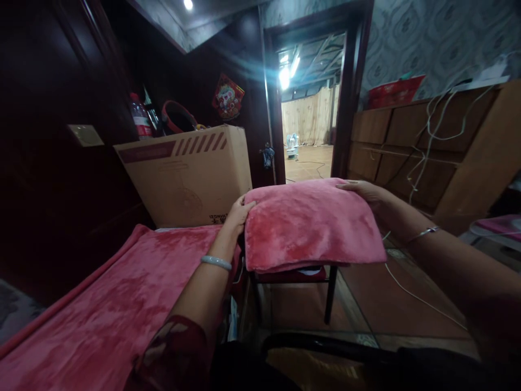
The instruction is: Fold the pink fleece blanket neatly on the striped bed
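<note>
Head view: left hand [239,214] grasps upper left edge, right hand [362,190] upper right edge, of folded pink plush cloth [311,225]. Cloth over dark-legged red seat [285,278], contact unclear; brown cardboard box [191,184] beyond, leftward.

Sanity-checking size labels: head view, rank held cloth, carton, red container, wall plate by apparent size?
1. carton and held cloth: too alike to rank; the cloth looks nearer the camera
2. red container
3. wall plate
</note>
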